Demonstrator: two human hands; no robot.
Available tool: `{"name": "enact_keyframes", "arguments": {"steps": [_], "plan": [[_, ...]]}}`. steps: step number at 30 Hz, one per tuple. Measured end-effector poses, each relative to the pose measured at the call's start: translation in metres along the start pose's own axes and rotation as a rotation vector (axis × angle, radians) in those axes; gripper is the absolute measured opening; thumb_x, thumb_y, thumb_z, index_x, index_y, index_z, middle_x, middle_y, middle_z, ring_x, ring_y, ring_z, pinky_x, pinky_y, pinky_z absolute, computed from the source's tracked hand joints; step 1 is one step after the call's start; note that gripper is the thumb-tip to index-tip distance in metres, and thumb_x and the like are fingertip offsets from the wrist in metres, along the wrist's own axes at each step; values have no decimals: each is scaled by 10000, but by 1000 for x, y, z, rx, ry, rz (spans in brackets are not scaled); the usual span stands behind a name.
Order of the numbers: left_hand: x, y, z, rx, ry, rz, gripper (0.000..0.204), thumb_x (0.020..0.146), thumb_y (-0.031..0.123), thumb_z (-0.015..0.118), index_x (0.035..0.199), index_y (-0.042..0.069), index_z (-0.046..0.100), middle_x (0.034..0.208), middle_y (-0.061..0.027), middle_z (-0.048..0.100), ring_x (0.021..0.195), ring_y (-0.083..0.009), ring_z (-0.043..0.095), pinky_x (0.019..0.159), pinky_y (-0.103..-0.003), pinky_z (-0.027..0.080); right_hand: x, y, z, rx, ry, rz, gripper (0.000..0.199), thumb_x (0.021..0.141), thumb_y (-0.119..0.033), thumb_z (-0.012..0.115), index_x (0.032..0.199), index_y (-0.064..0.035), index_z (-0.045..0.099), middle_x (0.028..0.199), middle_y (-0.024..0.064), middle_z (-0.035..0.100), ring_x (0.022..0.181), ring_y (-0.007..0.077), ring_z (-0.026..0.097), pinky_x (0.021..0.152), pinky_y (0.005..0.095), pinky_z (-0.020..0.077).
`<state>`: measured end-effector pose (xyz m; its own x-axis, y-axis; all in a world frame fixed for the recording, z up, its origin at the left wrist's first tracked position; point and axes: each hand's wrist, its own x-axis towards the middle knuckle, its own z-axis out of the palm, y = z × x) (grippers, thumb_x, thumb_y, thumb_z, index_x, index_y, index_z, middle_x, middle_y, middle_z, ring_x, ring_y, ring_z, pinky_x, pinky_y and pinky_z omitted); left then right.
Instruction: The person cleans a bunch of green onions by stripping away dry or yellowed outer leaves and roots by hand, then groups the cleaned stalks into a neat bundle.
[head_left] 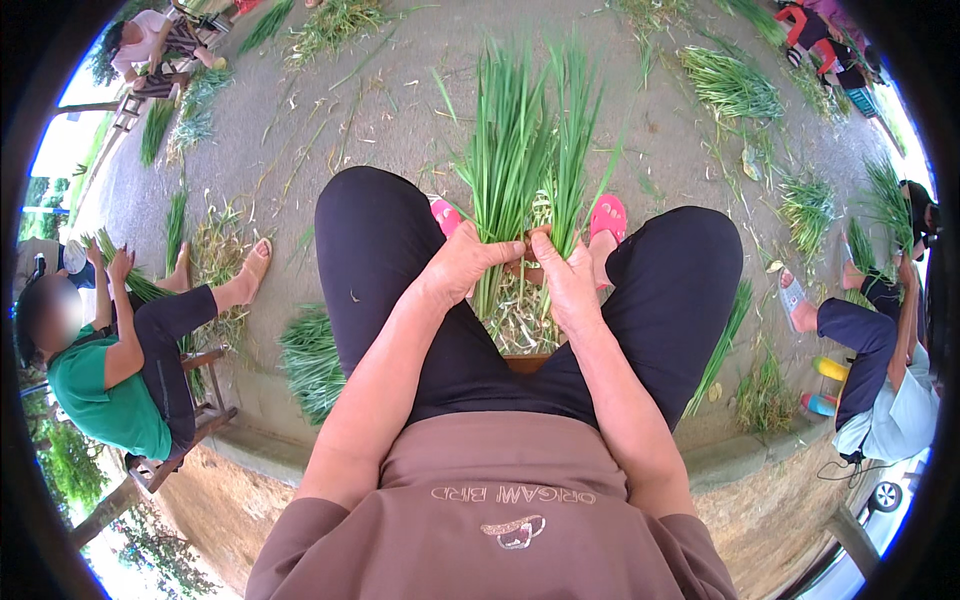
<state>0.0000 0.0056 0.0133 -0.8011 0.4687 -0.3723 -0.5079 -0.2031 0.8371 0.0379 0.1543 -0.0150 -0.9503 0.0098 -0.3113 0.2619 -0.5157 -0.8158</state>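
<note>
Between my knees, both hands are closed on long, flat green leaves that look like chives. My left hand [463,262] is wrapped round the thicker bunch of chives [506,150], its leaves fanning up and away from me and the stalk ends hanging below the fist. Close beside it, my right hand [568,280] grips a thinner bunch of chives [572,150]. The two thumbs point at each other and nearly meet. What the fingertips do underneath is hidden. Pale trimmings [525,325] lie on the ground below my hands.
Piles of chives lie on the grey pavement: at my left [311,360], far right [735,82] and right [808,212]. A person in green [105,365] sits on a wooden bench at left; another in light blue [890,400] sits at right. Others work farther off.
</note>
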Motion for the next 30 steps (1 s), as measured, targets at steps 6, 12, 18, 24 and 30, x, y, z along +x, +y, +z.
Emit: {"name": "enact_keyframes", "arguments": {"steps": [6,12,18,24,30], "plan": [[4,-12,-2,82,-12,24,314,785,16,660,1097,25,623,940,-43,659,782,-111,606,720,-270,490,1,1,-5,-81,11,47,210,909,-234,593,1015,-70,517,868,25,567,622,72,517,420,190,405],[9,-11,-8,-38,242,61,209,802,26,668,985,50,571,777,-34,600,632,-137,575,550,-294,490,2,-8,-11,36,15,204,252,908,-264,590,962,-21,556,709,43,548,478,73,453,373,205,303],[14,-19,-20,-140,456,49,95,847,89,634,846,60,543,670,-34,542,556,-155,519,503,-300,445,-1,-23,-7,289,-81,316,303,881,-270,627,990,4,556,685,31,533,469,105,461,402,219,347],[14,-22,-18,-124,409,84,108,851,100,631,867,64,531,679,-39,551,544,-142,524,472,-285,446,-3,-54,4,456,-127,42,204,832,-245,672,989,-137,600,775,13,586,692,172,552,658,352,468],[25,-34,-4,-342,328,92,147,865,72,602,996,28,550,818,-65,611,671,-161,599,609,-306,525,-9,-73,41,418,-277,-157,173,856,-172,644,1015,-141,583,830,20,582,763,178,546,765,380,463]]}}
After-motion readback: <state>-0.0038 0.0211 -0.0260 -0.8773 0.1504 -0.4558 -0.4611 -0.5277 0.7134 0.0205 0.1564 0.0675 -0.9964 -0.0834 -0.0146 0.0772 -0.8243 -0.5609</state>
